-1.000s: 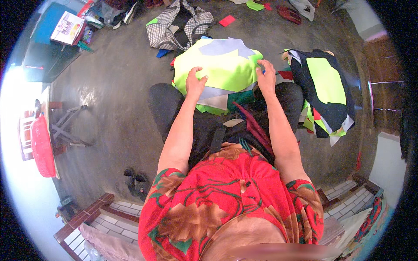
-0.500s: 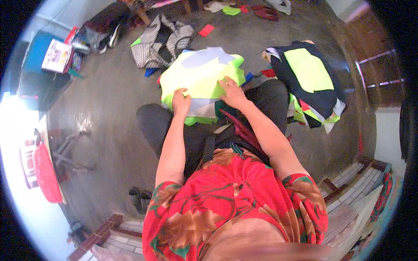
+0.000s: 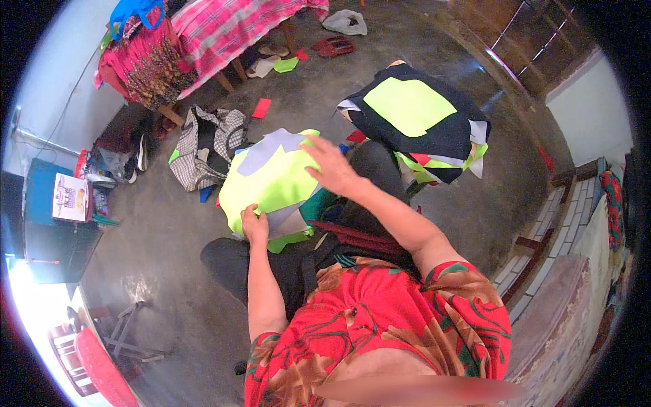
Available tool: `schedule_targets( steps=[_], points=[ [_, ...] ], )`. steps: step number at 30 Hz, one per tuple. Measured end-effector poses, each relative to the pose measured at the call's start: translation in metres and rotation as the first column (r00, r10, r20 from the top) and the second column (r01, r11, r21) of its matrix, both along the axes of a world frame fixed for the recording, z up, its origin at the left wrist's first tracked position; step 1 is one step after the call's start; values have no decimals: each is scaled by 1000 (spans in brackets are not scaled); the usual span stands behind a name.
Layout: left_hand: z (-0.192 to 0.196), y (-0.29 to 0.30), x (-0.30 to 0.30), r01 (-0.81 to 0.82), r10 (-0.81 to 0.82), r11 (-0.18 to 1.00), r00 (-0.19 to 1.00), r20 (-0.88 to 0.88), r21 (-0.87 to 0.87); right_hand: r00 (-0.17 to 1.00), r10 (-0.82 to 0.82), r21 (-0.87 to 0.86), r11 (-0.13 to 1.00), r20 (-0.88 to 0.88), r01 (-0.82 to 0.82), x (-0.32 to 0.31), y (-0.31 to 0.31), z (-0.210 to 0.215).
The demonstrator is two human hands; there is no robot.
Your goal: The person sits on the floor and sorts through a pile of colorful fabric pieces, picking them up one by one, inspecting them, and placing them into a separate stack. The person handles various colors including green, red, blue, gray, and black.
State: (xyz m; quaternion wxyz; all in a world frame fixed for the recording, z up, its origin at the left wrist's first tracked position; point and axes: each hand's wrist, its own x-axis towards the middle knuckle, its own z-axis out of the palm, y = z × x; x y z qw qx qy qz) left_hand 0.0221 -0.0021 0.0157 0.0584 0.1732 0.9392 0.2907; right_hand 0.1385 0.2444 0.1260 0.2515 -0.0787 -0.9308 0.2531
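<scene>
A: Room first: grey floor (image 3: 166, 271), smooth-looking. Main item?

B: Cloth pile (image 3: 271, 180), just in front of the seated person's dark-trousered legs (image 3: 227, 264). Bright yellow-green on top, a grey piece (image 3: 271, 150) at its far side. Whether floor or legs bear its near edge, can't tell.

A: Hands?

B: Left hand (image 3: 254, 225) at the near left edge, fingers bent; can't tell if they pinch cloth. Right hand (image 3: 330, 168) at the right edge, fingers spread, palm down.

A: Handling, your guess?

B: Soft, limp, hard to break. One layer light; the whole stack likely bulkier. Loose layers may slide over each other.

A: Best hold?

B: Single piece: pinch a free edge or corner. Whole pile: both hands under opposite sides, so lower layers don't spill.

A: Farther out?

B: Right, a second stack (image 3: 410, 108), black with a yellow-green panel. Beyond the pile, leftward, a checked cloth (image 3: 186, 169); past it, a small red piece (image 3: 261, 108). Farther still, pink plaid cloth (image 3: 230, 30) draped over wooden-legged furniture.
</scene>
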Motion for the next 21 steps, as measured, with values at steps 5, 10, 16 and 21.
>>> schedule_targets(
  steps=[5, 10, 16, 21],
  points=[
    [-8, -11, -1, 18, -16, 999, 999, -46, 40, 952, -260, 157, 945, -164, 285, 35, 81, 48],
    [13, -4, 6, -18, 18, 996, 1000, 0, 83, 817, -555, 325, 810, 157, 488, 73, 144, 26],
    [13, -10, 4, -76, 76, 995, 997, -12, 63, 806, -592, 396, 747, 30, 534, 69, 146, 3],
    [21, -9, 4, -51, 54, 995, 998, -36, 89, 793, -609, 357, 742, 5, 568, 70, 153, -5]
  ],
)
